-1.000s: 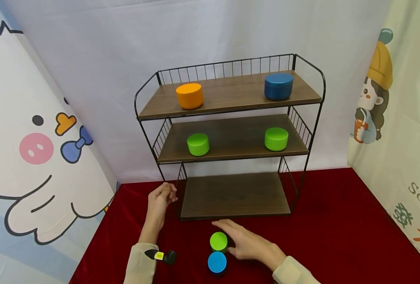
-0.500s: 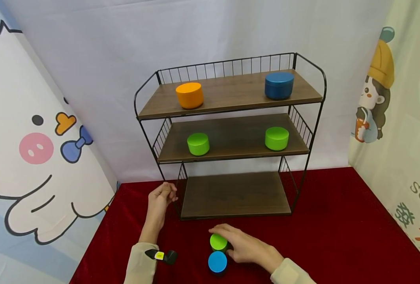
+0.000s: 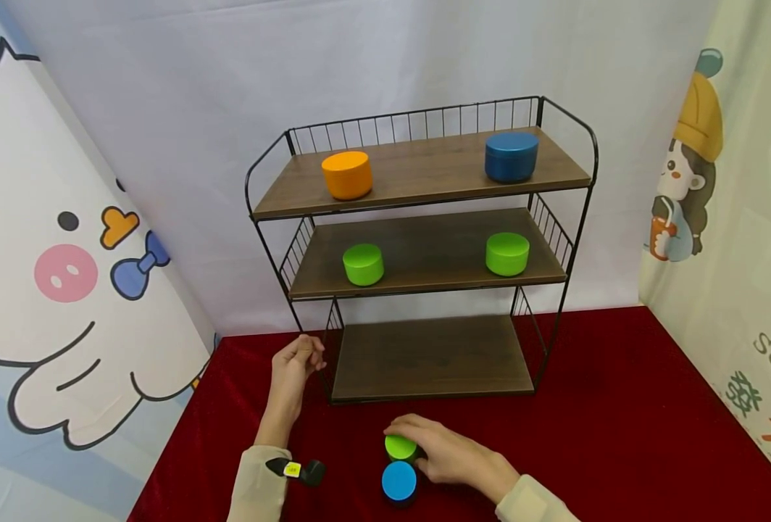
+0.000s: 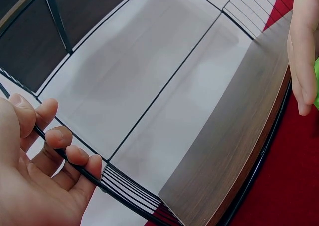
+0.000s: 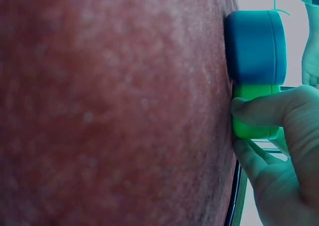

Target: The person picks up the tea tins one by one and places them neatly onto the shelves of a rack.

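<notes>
My left hand (image 3: 292, 370) grips the front left post of a black wire shelf rack (image 3: 424, 290); the left wrist view shows its fingers (image 4: 60, 136) curled round the thin bar. Low in the head view, my right hand (image 3: 447, 451) holds a small round green tin (image 3: 399, 448) on the red cloth. Seen from the right wrist, the thumb lies across one side of that tin and the fingers are on the other. A round blue tin (image 3: 398, 480) stands right beside the green one, on the near side.
On the rack's top board (image 3: 424, 165) sit an orange tin (image 3: 348, 176) and a dark blue tin (image 3: 511, 157). Two green tins (image 3: 363, 265) (image 3: 507, 255) stand on the middle board. The bottom board (image 3: 432, 359) is bare wood. Printed cloths hang at both sides.
My right hand has come slightly left and down over the small green tin, and its fingers have closed in round it. The left hand stays on the post.
</notes>
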Available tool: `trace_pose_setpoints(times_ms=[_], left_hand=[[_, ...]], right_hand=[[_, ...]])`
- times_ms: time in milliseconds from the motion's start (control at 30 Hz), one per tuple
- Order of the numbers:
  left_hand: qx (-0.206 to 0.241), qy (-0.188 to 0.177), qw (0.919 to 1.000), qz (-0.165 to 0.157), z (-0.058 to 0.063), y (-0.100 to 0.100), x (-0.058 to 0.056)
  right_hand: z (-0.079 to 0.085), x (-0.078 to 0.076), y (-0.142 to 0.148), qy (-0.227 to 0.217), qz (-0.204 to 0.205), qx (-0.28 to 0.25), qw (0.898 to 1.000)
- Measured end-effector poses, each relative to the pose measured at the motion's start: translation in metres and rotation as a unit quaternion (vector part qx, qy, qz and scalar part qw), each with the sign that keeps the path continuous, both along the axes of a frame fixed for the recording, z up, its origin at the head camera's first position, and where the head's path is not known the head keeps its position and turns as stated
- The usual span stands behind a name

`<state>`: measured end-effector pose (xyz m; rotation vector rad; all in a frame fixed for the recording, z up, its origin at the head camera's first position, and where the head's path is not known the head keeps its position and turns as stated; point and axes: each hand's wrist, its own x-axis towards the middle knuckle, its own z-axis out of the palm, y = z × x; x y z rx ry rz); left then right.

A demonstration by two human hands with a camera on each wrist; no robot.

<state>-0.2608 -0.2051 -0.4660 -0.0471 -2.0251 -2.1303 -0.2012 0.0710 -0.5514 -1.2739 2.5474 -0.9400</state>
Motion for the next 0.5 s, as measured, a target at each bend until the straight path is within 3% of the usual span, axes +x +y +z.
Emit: trace_pose_setpoints(times_ms=[500], left_hand=[[-0.003,0.003,1.0,-0.004,0.0003,-0.0007,0.0012]], right_hand=[[0.0002,-0.0015,0.0025,-0.006,-0.006,-0.008,1.0]])
